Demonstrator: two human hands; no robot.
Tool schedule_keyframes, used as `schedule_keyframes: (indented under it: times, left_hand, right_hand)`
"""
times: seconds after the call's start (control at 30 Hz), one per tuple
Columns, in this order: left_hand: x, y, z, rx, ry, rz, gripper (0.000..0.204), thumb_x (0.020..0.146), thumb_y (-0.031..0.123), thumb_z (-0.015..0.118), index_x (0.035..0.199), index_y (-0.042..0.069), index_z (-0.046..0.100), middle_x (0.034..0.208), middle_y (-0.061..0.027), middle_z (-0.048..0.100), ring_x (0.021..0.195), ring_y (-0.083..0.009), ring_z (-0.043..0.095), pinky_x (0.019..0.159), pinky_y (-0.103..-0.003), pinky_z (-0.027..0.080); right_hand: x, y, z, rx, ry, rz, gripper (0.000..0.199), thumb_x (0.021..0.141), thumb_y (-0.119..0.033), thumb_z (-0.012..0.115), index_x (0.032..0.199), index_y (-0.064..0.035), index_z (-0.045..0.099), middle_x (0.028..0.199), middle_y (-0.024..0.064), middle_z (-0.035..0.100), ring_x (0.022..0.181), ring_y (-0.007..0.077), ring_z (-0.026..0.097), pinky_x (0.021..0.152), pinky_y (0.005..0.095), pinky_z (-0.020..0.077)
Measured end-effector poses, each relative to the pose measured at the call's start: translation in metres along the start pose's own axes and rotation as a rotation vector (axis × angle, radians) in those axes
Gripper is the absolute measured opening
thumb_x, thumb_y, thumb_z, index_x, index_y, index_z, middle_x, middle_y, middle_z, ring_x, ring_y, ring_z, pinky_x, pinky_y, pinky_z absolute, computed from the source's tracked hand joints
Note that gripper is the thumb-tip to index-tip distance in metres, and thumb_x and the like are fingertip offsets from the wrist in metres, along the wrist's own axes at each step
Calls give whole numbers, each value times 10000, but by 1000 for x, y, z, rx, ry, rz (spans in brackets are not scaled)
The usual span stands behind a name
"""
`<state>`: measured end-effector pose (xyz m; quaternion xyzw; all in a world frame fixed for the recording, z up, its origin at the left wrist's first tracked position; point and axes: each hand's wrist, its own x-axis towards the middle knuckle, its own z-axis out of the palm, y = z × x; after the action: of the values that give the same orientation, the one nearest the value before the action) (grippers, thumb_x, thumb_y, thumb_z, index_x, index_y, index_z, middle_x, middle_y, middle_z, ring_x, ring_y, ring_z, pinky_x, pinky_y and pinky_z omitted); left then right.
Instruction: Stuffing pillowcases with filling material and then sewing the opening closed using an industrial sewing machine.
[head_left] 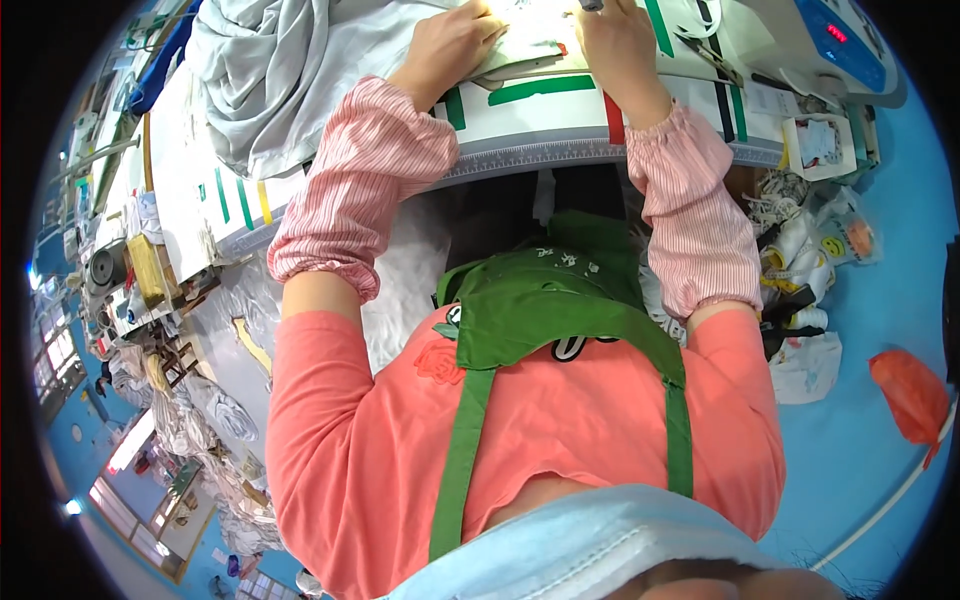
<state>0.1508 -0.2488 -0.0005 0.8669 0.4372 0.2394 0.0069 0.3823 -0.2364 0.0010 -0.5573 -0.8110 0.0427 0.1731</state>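
Observation:
At the top edge of the view, my left hand [450, 45] has its fingers bent and pressed together at the left side of a small layered pale fabric piece [530, 62]. Strong light washes out the upper part of that piece. My right hand [618, 50] lies at its right side with fingers curled down. A short dark tip [591, 4] shows by the right fingers, cut off by the picture edge; its kind is hidden. To the left of my left hand, a heap of light grey fabric [260, 80] spreads over the white worktable [545, 118].
Green tape strips [543, 89] and a measuring scale [540, 154] mark the table's front edge. On the right lie scissors [708, 52], a blue-fronted control box [835, 38] and a small white tray [820, 147]. Thread cones [800, 245] and bags crowd below it.

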Motion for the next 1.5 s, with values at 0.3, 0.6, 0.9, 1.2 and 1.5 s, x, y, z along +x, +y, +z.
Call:
schedule_keyframes:
  times: [0.3,0.6,0.9,1.2,1.5]
  left_hand:
    - [5,1,0,-276,345,232,76,859,115,620,883,89,688,841,-138,609,728,-306,636,628,-395,516]
    - [3,7,-10,-62,42,60,68,852,99,608,875,104,672,835,-118,596,747,-282,629,633,-377,502]
    - [7,9,-9,-54,32,81,74,862,101,597,873,102,670,825,-103,580,781,-277,612,664,-379,491]
    - [8,7,-10,-56,18,106,98,829,100,602,884,75,679,818,-107,580,802,-280,596,710,-376,478]
    - [9,8,-11,-95,-2,98,112,834,93,588,896,72,679,838,-113,591,837,-286,589,755,-386,472]
  right_hand:
    - [-35,-27,-5,-83,278,-241,298,935,-302,640,1050,-31,685,1115,96,695,1066,240,638,935,343,511]
    - [-38,-20,-6,-72,294,-40,343,924,-308,652,1074,-1,673,1125,122,685,1059,278,652,917,346,528]
    - [-38,-30,-22,84,314,170,434,857,-200,693,1166,87,587,1149,238,623,1079,387,602,952,431,483]
    - [-40,-25,-14,-18,315,195,507,866,-211,708,1211,131,561,1211,278,601,1151,396,577,1009,431,458]
    - [-41,-24,-15,32,287,213,542,863,-224,714,1233,134,545,1256,280,577,1176,401,559,1020,422,452]
